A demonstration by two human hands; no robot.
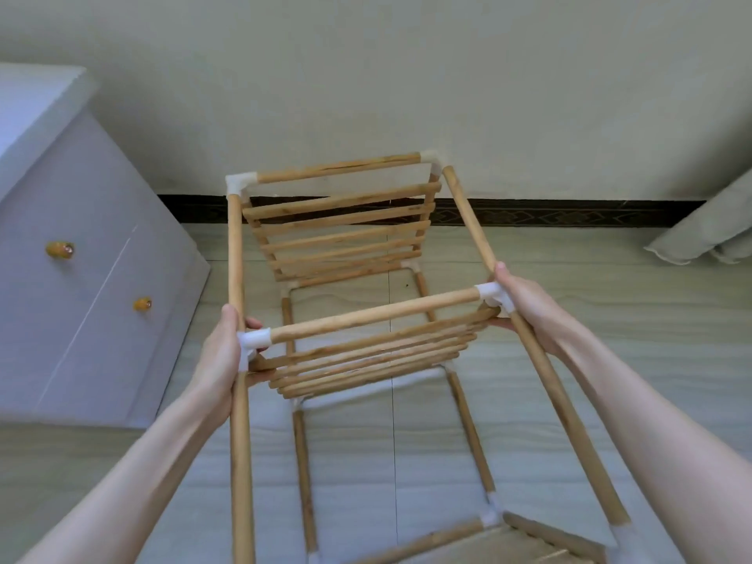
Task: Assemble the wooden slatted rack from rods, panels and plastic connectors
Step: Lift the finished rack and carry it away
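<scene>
Now, nearest the camera, the foot of the rack (pixel 366 352) is seen at the bottom edge, where a bottom rod (pixel 427 541) and a white corner joint (pixel 489 518) lie low over the floor (pixel 610 319); whether the frame rests there or is carried cannot be told. The long uprights are run away from the viewer, so the whole frame is tipped forward, seemingly to bring the middle tier within reach.

That tier is gripped at both ends. The left hand (pixel 221 362) is wrapped round the left upright (pixel 240 462) at its white connector (pixel 255 339), thumb on top and fingers curled beneath. The right hand (pixel 525 307) is closed likewise on the right connector (pixel 493 295), where the right upright (pixel 561 405) is met. Between them the crossbar (pixel 374 315) is spanned, with the lower slatted panel (pixel 366 366) hung just under it. The paired grip looks meant to press both joints home together and keep the frame square.

Further off, the upper panel (pixel 342 234) is slung below the top rod (pixel 337 168), capped by two more joints. One joint there looks loosely seated, though this cannot be confirmed.

Beyond stand a pale cabinet (pixel 81 278) with amber knobs, a dark skirting strip, a curtain hem and the wall.

No brand, label or writing can be read anywhere.
</scene>
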